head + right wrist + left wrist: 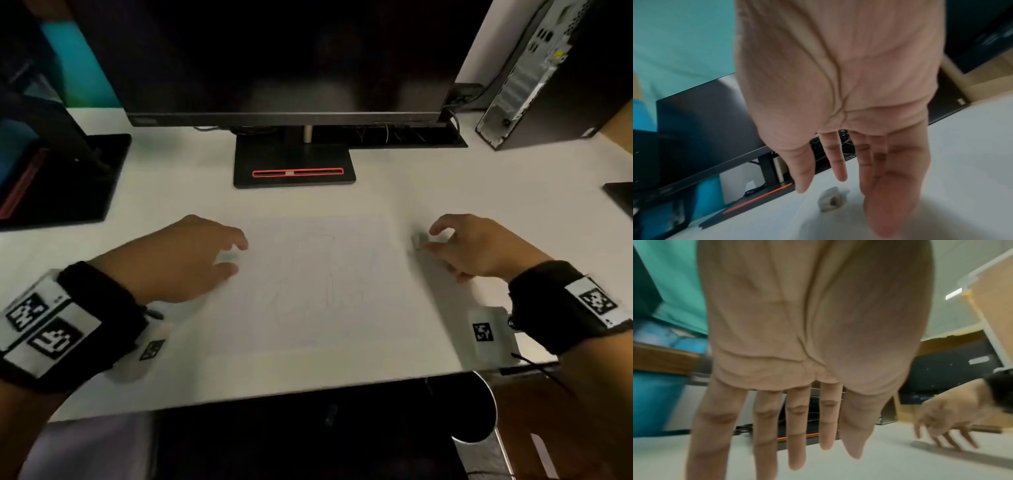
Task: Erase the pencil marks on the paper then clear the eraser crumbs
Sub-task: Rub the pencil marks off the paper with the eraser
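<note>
A monitor base (294,164) stands behind the paper (318,284) on the tabletop (428,185). The eraser (830,201) lies just below the right hand (479,248), fingers spread; left hand (178,260) relaxed, spread.

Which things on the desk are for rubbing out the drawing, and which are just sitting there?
For the job:
- paper with faint pencil marks
- eraser, by the right hand
- left hand, at the paper's left edge

Just sitting there:
- monitor
- computer tower
- black stand on the left

White desk (445,178) carries paper (318,284), eraser (418,240) beside paper's right edge, monitor base (294,166), computer tower (548,85).
</note>
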Demonstrator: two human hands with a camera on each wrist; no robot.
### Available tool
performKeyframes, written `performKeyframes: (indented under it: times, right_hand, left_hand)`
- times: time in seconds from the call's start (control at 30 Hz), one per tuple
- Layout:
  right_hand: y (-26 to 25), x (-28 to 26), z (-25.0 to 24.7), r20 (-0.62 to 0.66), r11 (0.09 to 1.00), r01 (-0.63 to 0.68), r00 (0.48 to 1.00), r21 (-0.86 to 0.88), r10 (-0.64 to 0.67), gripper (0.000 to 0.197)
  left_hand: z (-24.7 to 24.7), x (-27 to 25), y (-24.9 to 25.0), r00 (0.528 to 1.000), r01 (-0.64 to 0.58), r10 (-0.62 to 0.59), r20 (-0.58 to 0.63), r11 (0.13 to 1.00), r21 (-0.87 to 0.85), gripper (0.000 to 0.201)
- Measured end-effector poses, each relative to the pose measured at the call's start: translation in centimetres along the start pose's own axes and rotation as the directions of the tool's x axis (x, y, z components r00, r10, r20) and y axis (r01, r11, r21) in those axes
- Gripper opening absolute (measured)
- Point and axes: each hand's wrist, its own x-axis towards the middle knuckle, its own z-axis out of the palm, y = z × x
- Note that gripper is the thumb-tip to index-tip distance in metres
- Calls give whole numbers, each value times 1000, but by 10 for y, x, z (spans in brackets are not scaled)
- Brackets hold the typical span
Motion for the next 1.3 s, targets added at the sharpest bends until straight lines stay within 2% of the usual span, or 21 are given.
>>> performKeyframes:
  times: [0.1,0.17,0.27,0.33,0.43,0.57,0.67,0.83,1.03,1.1,1.2,1.3]
  right_hand:
    - [-14,18,3,16,982,126,992,-141,-125,14]
    - [-18,25,9,31,964,168,986,-208,-165,13]
    - [-19,25,5,37,964,198,980,-178,-194,16]
    - [-20,17,3,47,958,273,962,-88,-270,21]
    - [-27,-1,7,68,899,438,897,-25,-436,26]
    - [-30,-22,25,90,855,519,852,-9,-516,11]
    - [-30,-31,39,103,835,546,837,-67,-538,5]
    - [-30,-32,49,111,818,549,836,-172,-538,17]
    - [-34,-15,40,26,839,482,870,-252,-492,25]
    - [-37,-16,44,63,826,495,865,-268,-498,24]
    - [-44,-24,53,216,779,560,828,-281,-517,21]
    - [-44,-15,41,176,815,503,864,-287,-471,25]
  left_hand:
    - [3,34,35,983,-183,184,22,982,-45,37]
    - [12,50,59,969,-236,237,63,971,-30,46]
    - [25,66,76,962,-218,202,182,973,71,71]
    - [30,67,83,955,-208,179,237,973,103,85]
    - [33,61,89,945,-201,169,281,975,89,96]
    - [40,46,96,932,-181,138,334,978,100,104]
    - [48,36,99,926,-152,99,365,981,118,122]
    - [57,31,103,922,-118,57,383,983,138,139]
    - [60,33,102,926,-129,66,372,981,146,138]
    - [61,34,101,923,-131,66,378,980,149,138]
    - [62,36,101,923,-143,73,377,977,160,139]
    - [63,37,102,918,-143,64,391,974,176,139]
